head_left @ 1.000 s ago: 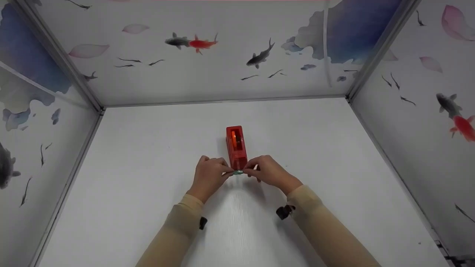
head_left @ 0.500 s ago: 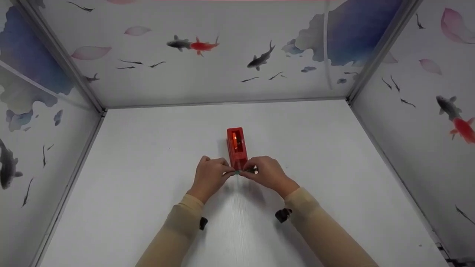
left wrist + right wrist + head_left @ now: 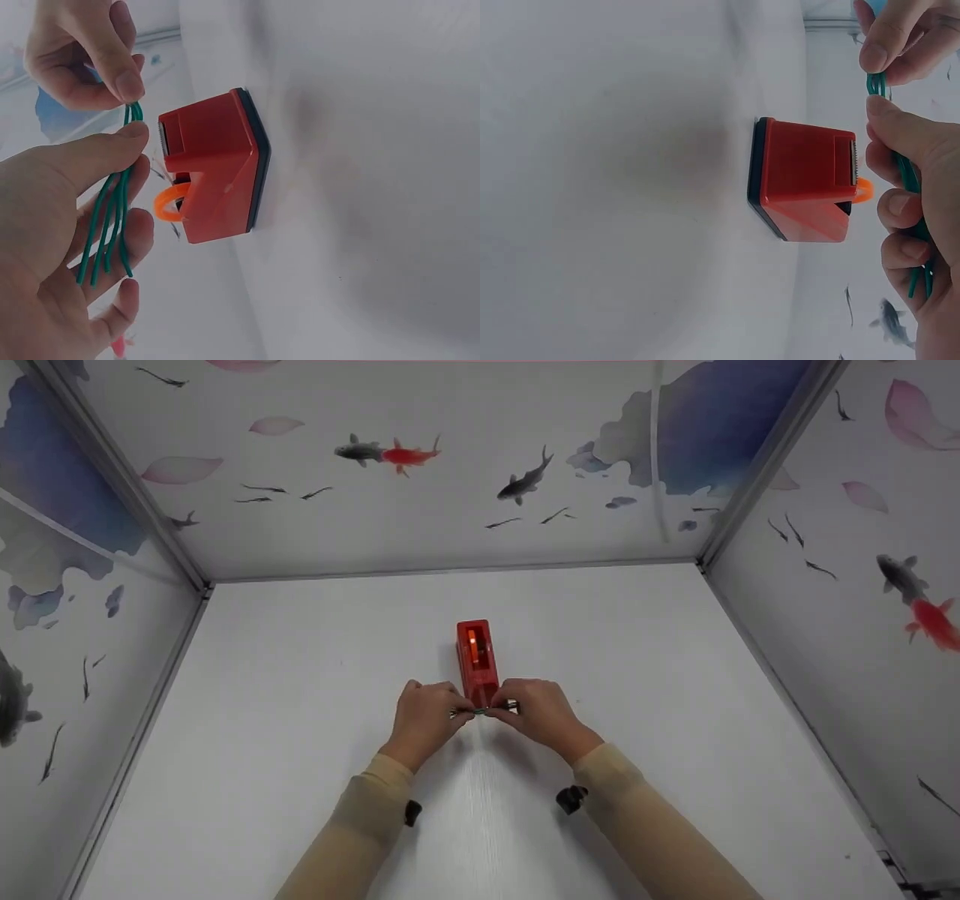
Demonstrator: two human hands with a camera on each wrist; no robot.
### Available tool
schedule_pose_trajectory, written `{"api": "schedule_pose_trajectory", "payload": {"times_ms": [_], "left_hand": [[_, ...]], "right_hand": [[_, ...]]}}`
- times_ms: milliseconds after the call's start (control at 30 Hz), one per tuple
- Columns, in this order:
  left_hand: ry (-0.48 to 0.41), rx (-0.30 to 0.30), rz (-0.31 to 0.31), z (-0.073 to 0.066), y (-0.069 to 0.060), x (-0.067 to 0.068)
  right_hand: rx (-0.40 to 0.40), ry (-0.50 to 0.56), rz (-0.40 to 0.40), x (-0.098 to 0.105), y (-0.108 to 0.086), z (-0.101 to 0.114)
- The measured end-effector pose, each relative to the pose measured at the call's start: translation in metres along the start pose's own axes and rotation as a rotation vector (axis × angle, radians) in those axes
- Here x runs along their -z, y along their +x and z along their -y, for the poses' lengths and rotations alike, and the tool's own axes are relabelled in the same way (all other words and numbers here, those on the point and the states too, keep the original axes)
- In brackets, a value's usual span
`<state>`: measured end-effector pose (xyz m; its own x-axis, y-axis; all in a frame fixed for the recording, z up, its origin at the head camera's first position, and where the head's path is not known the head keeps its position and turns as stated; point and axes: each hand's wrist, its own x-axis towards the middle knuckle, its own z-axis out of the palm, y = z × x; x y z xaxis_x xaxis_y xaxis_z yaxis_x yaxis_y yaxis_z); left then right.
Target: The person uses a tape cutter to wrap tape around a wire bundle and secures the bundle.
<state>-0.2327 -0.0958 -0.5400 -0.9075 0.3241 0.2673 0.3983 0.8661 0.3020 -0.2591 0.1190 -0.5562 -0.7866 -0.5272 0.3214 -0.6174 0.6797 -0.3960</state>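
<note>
A slim bundle of green strands (image 3: pixel 123 196) runs through the grip, pinched at two neighbouring places near its middle, with a short stretch showing between the pinches. The left hand (image 3: pixel 427 718) holds it with thumb and index finger, and on that side four loose ends fan out along its other fingers. The right hand (image 3: pixel 546 711) pinches the bundle just beside, its tips nearly meeting the left hand's, and more green ends run back past its curled fingers.

Just beyond the grip, on the far side from the person, a red tape dispenser (image 3: pixel 217 172) stands upright on the white table (image 3: pixel 330 645). Its toothed cutter (image 3: pixel 161 140) is the part nearest the pinch; behind that sits an orange ring (image 3: pixel 160 202), and a dark base (image 3: pixel 259 150) runs along the bottom. The bundle is held up off the table, at the dispenser's near end.

Back from the grip, beige sleeves (image 3: pixel 352 817) cover both forearms, with a small black device (image 3: pixel 571 799) at each wrist. Well past the dispenser rises a back panel (image 3: pixel 420 532) printed with fish and petals.
</note>
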Motion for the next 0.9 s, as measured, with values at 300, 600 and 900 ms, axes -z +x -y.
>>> {"api": "schedule_pose_trajectory", "payload": {"times_ms": [300,600,900], "left_hand": [[-0.501,0.241,0.233,0.010,0.003,-0.001],[-0.611,0.302,0.303,0.017,0.003,-0.003],[-0.816,0.335,0.338,0.025,0.001,-0.012]], "right_hand": [[0.061,-0.046,-0.040,-0.001,-0.003,-0.002],[0.080,-0.073,-0.082,-0.003,-0.004,0.001],[0.010,-0.032,-0.067,-0.006,-0.006,0.001]]}}
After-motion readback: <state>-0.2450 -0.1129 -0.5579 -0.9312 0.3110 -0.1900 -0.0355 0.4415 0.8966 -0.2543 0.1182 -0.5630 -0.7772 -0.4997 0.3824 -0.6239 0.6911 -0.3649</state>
